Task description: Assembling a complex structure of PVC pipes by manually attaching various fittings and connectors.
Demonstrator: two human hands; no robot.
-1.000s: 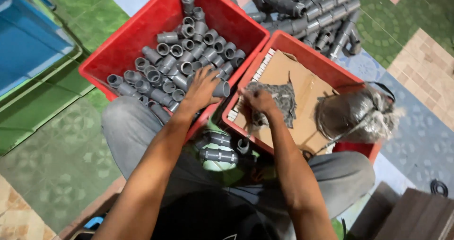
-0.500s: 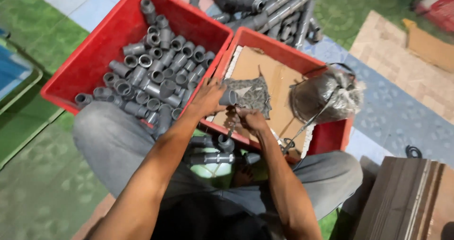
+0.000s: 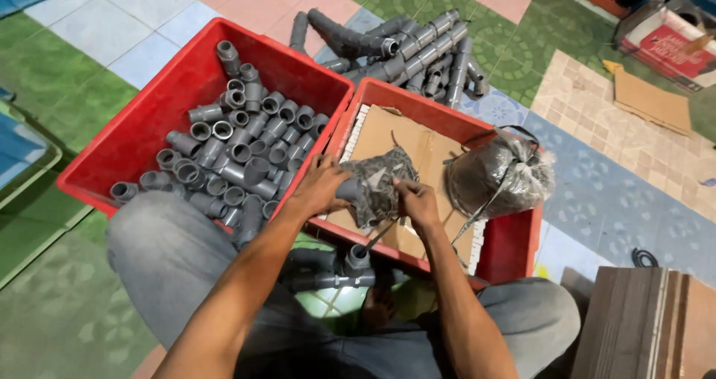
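A: Fitting crate — red, full of grey pipe fittings, left of the 2nd red crate lined with cardboard.

B: And the hands?

A: Left hand curls round a grey fitting; right hand pinches a wad of grey mesh — both over the cardboard.

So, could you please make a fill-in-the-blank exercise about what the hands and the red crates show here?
1. The left hand holds a grey pipe fitting above the crate lined with ____.
2. The right hand touches a crumpled grey ____ bag.
3. The left crate is coloured ____.
4. Loose pipe assemblies lie on the tiled ____.

Missing words: cardboard; plastic; red; floor
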